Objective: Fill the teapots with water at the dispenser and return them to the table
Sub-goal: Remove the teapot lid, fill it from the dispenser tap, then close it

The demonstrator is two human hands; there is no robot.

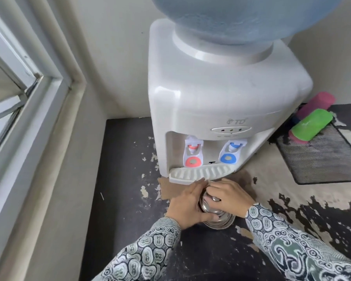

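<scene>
One metal teapot [217, 217] in view, sitting on the bench [126, 179] just in front of the dispenser's drip tray [201, 173], mostly hidden under both hands. Left hand [187, 205] wraps the teapot's left side, its grip closed round the body, thumb across the near edge. Right hand [230, 196] is over the top, fingers pinched on the lid knob [210, 198]; lid looks seated but I can't tell for sure. Two patterned sleeves [148, 252] come in from the bottom. One white dispenser [217, 98] with one blue water bottle [251, 17] on top. Two taps: one red [193, 153] at left, one blue [230, 152] at right, neither over the teapot. Three small indicator lights [231, 130] above the taps. Bench surface is dark with paint peeling in many patches. One black mesh tray [320, 159] to the right of the dispenser, holding two pink sponges [316, 102] and one green [312, 123]. One window frame [28, 88] along the left wall.
</scene>
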